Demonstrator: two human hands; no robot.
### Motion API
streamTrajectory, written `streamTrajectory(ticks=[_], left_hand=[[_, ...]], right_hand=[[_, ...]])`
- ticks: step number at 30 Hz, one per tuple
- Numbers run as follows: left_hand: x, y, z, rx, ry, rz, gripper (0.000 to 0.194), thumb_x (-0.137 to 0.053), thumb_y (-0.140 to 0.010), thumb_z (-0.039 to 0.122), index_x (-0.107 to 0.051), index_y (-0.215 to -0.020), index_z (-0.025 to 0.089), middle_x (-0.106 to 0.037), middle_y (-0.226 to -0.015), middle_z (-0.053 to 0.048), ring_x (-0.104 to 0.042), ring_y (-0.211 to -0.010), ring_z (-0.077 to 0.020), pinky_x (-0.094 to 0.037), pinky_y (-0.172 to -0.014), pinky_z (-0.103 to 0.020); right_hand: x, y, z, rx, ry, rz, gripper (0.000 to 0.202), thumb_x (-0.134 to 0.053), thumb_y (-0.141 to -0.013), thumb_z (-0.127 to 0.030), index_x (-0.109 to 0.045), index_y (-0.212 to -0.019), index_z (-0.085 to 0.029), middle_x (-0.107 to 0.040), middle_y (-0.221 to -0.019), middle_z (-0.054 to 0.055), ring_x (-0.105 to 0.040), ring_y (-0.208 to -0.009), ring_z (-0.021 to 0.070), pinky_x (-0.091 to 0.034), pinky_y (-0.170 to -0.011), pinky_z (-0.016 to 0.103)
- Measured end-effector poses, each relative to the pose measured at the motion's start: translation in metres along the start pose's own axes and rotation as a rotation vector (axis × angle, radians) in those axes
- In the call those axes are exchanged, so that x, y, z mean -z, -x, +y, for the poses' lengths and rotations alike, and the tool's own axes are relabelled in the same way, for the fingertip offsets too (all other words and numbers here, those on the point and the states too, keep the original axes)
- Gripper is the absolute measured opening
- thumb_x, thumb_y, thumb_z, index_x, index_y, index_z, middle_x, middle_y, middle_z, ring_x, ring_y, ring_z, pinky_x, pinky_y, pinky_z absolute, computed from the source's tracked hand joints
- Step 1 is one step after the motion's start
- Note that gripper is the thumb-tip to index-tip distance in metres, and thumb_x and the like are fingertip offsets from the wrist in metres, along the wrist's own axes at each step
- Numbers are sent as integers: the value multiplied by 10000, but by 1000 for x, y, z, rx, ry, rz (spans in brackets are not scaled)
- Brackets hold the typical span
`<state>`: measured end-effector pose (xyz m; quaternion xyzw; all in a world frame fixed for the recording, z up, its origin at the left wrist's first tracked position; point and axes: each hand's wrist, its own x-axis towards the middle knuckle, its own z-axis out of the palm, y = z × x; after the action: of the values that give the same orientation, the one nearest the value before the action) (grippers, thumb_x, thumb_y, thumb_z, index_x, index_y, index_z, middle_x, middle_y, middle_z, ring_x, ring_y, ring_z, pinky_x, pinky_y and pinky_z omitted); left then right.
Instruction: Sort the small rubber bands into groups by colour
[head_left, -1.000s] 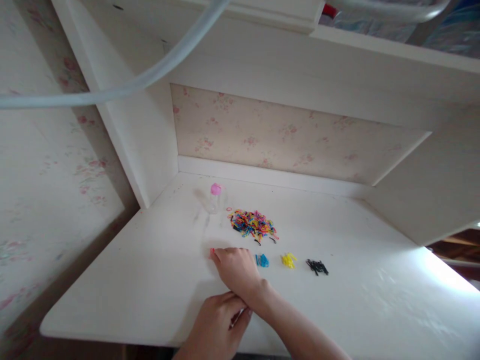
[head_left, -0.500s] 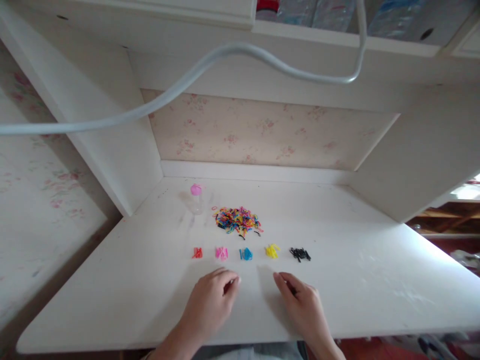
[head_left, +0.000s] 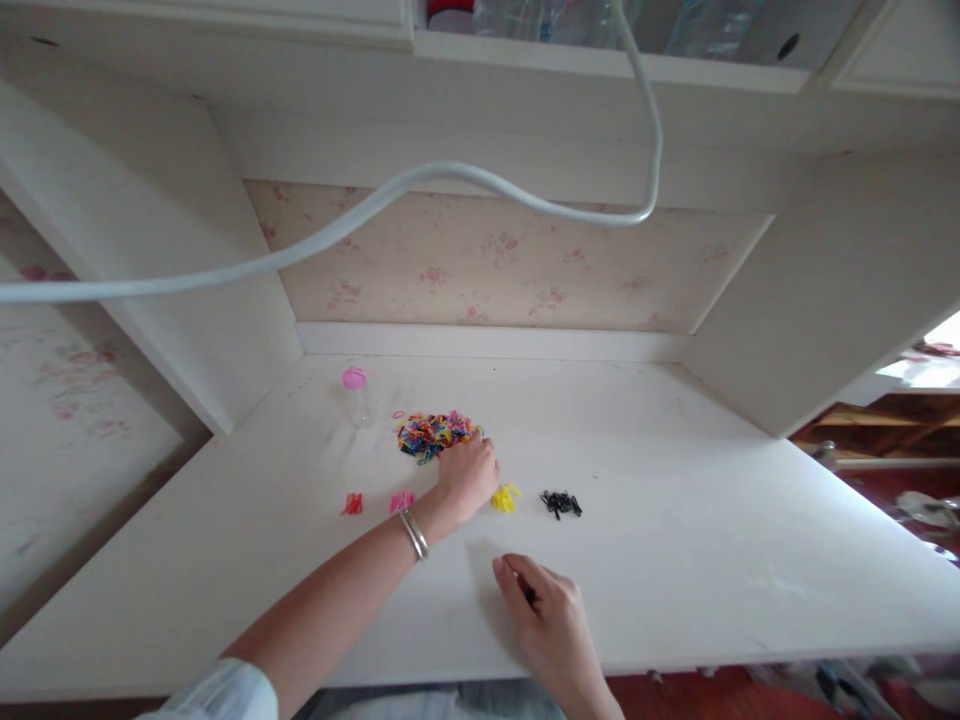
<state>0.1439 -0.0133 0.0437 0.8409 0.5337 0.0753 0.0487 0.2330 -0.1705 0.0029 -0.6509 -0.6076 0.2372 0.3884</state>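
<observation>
One multicoloured pile of small bands [head_left: 431,434] on the white tabletop [head_left: 675,560] is touched by the left hand [head_left: 466,476], its grip indiscernible; nearer the front edge, the right hand's [head_left: 551,625] fingers are curled closed.

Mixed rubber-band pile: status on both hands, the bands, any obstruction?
Left hand at the mixed pile, fingertip contents unclear. Right hand loosely curled nearer the front edge. Pile's near right side partly covered by left hand.
</observation>
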Motion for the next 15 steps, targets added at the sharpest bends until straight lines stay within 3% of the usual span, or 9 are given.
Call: streamTrajectory(ticks=[7, 11, 15], left_hand=[[-7, -6, 3, -6, -33, -14, 233, -410, -865, 133, -613, -977, 112, -595, -1018, -158, -637, -877, -233, -497, -733, -338], [1, -2, -4, 11, 2, 35, 283, -353, -905, 189, -616, -991, 132, -617, -1000, -135, -640, -853, -215, -491, -730, -329], [17, 8, -24, 3, 66, 96, 308, -339, -927, 268, -635, -959, 189, -648, -996, -73, -621, -908, -174, -466, -778, -280]], right_hand=[[1, 1, 0, 48, 9, -15, 343, -416, -903, -400, -669, -799, -193, -602, -604, 12, -505, -525, 96, -359, -534, 167], [1, 1, -2, 56, 31, -17, 354, -406, -908, -399, -671, -795, -193, -597, -596, 13, -500, -516, 94, -362, -539, 168], [1, 2, -4, 50, 46, -4, 388, -386, -911, -418, -671, -774, -193, -586, -574, 14, -494, -499, 98, -360, -528, 174]])
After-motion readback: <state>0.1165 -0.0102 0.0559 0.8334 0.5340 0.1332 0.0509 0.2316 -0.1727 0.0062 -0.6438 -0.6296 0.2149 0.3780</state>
